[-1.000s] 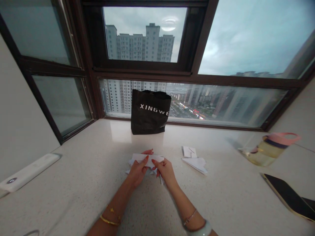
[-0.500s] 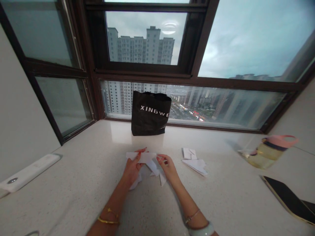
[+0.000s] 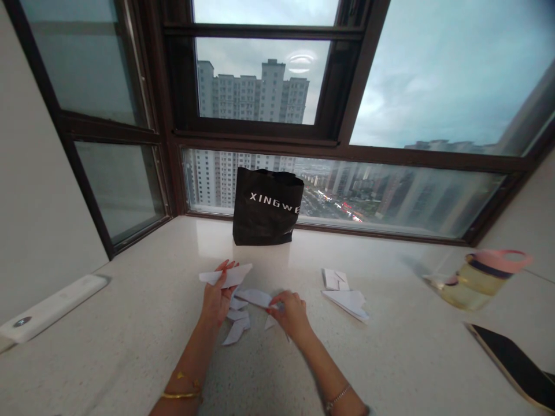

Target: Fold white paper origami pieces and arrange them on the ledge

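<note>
Left hand: thumb and fingers closed on a folded white paper strip above the speckled white tabletop | loose white paper pieces lie below | upright black bag near the far edge reads "XINGWE" | right hand, just parted from left, pinches a narrow white paper piece; each handles its own paper

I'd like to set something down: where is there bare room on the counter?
Bare counter shows between the long white device and the left hand, and between the folded papers and the phone. It's crowded between the left hand and right hand, where paper pieces lie.
</note>
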A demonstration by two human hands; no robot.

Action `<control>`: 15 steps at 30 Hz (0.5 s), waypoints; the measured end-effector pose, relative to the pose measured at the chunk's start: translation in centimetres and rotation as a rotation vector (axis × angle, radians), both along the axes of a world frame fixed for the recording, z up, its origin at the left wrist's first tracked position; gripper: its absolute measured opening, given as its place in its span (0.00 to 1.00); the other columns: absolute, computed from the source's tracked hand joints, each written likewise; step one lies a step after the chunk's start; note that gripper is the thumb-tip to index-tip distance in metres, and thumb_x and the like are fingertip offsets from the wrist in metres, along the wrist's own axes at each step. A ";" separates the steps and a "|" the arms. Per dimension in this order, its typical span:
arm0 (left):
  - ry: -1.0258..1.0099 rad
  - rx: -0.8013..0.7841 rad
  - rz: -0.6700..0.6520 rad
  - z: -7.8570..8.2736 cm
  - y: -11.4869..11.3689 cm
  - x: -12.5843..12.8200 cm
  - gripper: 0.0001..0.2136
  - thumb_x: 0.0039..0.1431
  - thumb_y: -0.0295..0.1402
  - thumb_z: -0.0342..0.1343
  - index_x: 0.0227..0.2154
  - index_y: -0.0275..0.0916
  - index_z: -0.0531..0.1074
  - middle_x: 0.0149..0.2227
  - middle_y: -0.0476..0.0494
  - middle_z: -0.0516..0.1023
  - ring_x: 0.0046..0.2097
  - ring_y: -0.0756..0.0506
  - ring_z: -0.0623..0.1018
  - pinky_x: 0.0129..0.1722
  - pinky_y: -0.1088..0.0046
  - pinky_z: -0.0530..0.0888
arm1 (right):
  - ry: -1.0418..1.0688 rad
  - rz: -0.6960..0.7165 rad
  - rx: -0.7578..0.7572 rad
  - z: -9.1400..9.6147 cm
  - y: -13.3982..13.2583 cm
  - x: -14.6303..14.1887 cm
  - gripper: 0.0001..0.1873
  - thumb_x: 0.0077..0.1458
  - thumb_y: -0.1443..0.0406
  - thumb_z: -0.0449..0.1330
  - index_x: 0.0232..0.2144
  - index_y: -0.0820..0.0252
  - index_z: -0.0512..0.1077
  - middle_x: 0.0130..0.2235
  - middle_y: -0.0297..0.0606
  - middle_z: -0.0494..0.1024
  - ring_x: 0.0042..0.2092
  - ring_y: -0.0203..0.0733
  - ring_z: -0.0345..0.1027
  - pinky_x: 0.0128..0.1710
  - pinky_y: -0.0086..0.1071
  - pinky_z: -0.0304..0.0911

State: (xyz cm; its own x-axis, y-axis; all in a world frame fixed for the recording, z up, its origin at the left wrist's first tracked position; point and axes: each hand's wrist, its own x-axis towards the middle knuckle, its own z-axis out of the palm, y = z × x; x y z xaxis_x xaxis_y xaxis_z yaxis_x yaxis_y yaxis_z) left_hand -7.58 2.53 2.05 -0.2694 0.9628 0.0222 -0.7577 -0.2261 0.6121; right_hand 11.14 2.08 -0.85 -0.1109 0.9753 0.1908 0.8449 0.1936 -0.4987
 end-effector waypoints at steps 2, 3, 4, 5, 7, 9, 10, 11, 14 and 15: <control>0.004 -0.003 -0.013 0.1 0.0 0.0 0.11 0.48 0.25 0.55 0.37 0.38 0.71 0.41 0.42 0.75 0.46 0.45 0.73 0.46 0.67 0.70 | -0.006 -0.008 0.008 0.0 0.1 0.1 0.04 0.45 0.64 0.58 0.27 0.52 0.73 0.37 0.34 0.74 0.44 0.45 0.62 0.41 0.34 0.50; 0.007 -0.003 -0.017 0.1 0.0 0.0 0.11 0.48 0.25 0.55 0.37 0.38 0.71 0.41 0.42 0.76 0.46 0.45 0.73 0.46 0.67 0.70 | -0.004 -0.027 0.021 0.0 0.0 0.1 0.05 0.45 0.63 0.58 0.29 0.52 0.73 0.38 0.35 0.74 0.44 0.45 0.62 0.40 0.34 0.51; 0.009 0.000 -0.021 0.1 0.0 0.1 0.11 0.48 0.25 0.56 0.37 0.38 0.71 0.41 0.42 0.76 0.46 0.45 0.73 0.46 0.67 0.70 | -0.004 -0.048 0.040 0.0 0.0 0.0 0.09 0.45 0.61 0.59 0.33 0.52 0.72 0.40 0.36 0.73 0.45 0.46 0.62 0.40 0.35 0.51; 0.014 0.004 -0.028 0.1 -0.1 0.2 0.12 0.48 0.25 0.56 0.38 0.38 0.71 0.41 0.42 0.76 0.46 0.44 0.73 0.46 0.67 0.70 | -0.009 -0.067 0.059 -0.1 0.0 0.0 0.14 0.43 0.59 0.60 0.36 0.52 0.71 0.42 0.38 0.72 0.46 0.47 0.61 0.40 0.35 0.51; 0.030 0.007 -0.047 0.0 -0.2 0.5 0.12 0.48 0.26 0.56 0.38 0.38 0.71 0.42 0.41 0.76 0.46 0.44 0.73 0.46 0.67 0.70 | -0.042 -0.083 0.073 -0.2 -0.2 -0.3 0.22 0.38 0.57 0.63 0.40 0.53 0.70 0.44 0.40 0.71 0.47 0.50 0.59 0.40 0.36 0.51; 0.055 0.009 -0.074 -0.1 -0.3 0.9 0.13 0.47 0.27 0.57 0.39 0.38 0.71 0.42 0.41 0.76 0.47 0.44 0.73 0.47 0.66 0.69 | -0.070 -0.080 0.052 -0.3 -0.3 -0.5 0.19 0.37 0.59 0.64 0.36 0.54 0.71 0.44 0.40 0.71 0.47 0.50 0.59 0.41 0.36 0.51; 0.067 0.010 -0.085 -0.1 -0.3 1.1 0.14 0.46 0.27 0.58 0.39 0.38 0.71 0.42 0.41 0.76 0.47 0.43 0.73 0.47 0.65 0.69 | -0.069 -0.077 0.039 -0.2 -0.3 -0.6 0.15 0.38 0.60 0.64 0.33 0.54 0.72 0.43 0.40 0.72 0.47 0.50 0.60 0.41 0.36 0.51; 0.076 0.011 -0.089 -0.2 -0.4 1.1 0.14 0.46 0.28 0.58 0.39 0.38 0.71 0.42 0.41 0.76 0.47 0.43 0.73 0.47 0.65 0.69 | -0.056 -0.073 0.032 -0.1 -0.3 -0.6 0.11 0.40 0.62 0.62 0.31 0.54 0.72 0.41 0.39 0.73 0.46 0.48 0.61 0.42 0.37 0.50; 0.077 0.011 -0.047 -0.4 -0.2 0.8 0.14 0.46 0.29 0.58 0.39 0.39 0.71 0.43 0.41 0.75 0.48 0.43 0.72 0.47 0.66 0.68 | 0.048 -0.048 0.060 0.3 0.1 0.1 0.07 0.43 0.68 0.57 0.28 0.54 0.73 0.35 0.36 0.76 0.43 0.45 0.64 0.43 0.37 0.50; 0.071 0.008 -0.017 -0.4 -0.1 0.5 0.13 0.46 0.29 0.58 0.38 0.39 0.71 0.43 0.42 0.75 0.48 0.44 0.72 0.47 0.66 0.68 | 0.110 -0.026 0.078 0.4 0.2 0.4 0.08 0.43 0.70 0.56 0.27 0.54 0.73 0.33 0.35 0.76 0.41 0.44 0.65 0.43 0.37 0.51</control>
State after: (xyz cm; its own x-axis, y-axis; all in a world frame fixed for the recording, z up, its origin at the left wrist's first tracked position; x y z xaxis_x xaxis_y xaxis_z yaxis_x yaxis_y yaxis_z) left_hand -7.08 2.39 1.65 -0.2504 0.9669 0.0484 -0.7164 -0.2187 0.6625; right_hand 11.51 2.29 -0.45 -0.0597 0.9594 0.2755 0.7915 0.2137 -0.5726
